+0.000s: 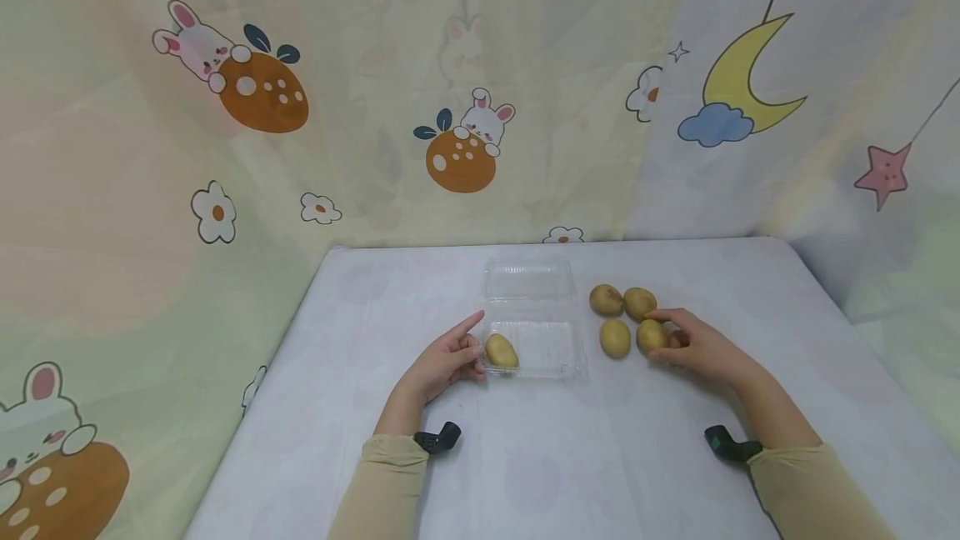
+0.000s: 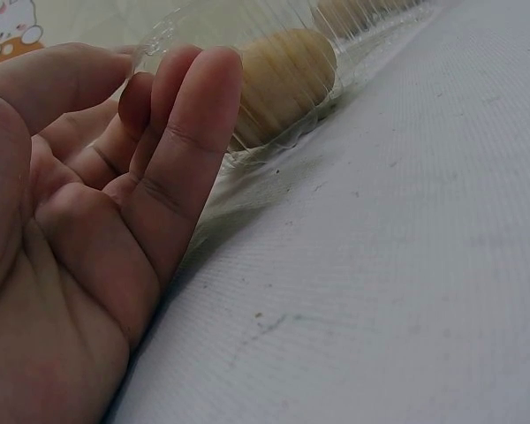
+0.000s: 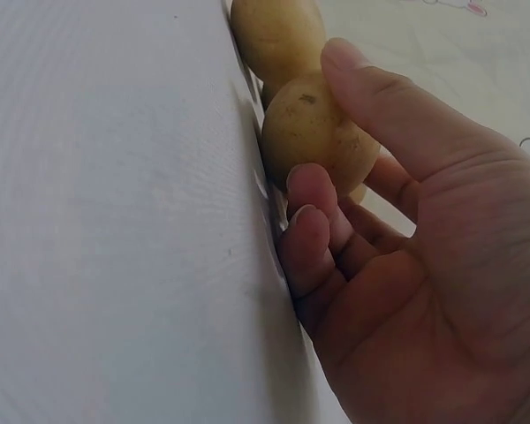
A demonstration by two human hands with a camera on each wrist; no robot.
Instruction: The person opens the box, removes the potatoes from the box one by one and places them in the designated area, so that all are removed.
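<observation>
A clear plastic clamshell box (image 1: 546, 348) lies with its lid (image 1: 528, 280) folded back, away from me. One small yellow potato (image 1: 502, 351) sits in the box's left end, also visible through the plastic in the left wrist view. My left hand (image 1: 450, 361) pinches the box's left rim between thumb and fingers, the index finger pointing forward. To the right of the box, my right hand (image 1: 693, 347) grips a potato (image 3: 314, 132) with the thumb on one side and fingers round the other. Three more potatoes (image 1: 615, 338) lie close beside it.
A white cloth covers the table (image 1: 562, 457). Behind it hangs a patterned curtain (image 1: 360, 107) with rabbits, flowers and a moon. A dark wrist camera (image 1: 438, 438) is strapped to the left wrist, another camera (image 1: 729, 444) to the right.
</observation>
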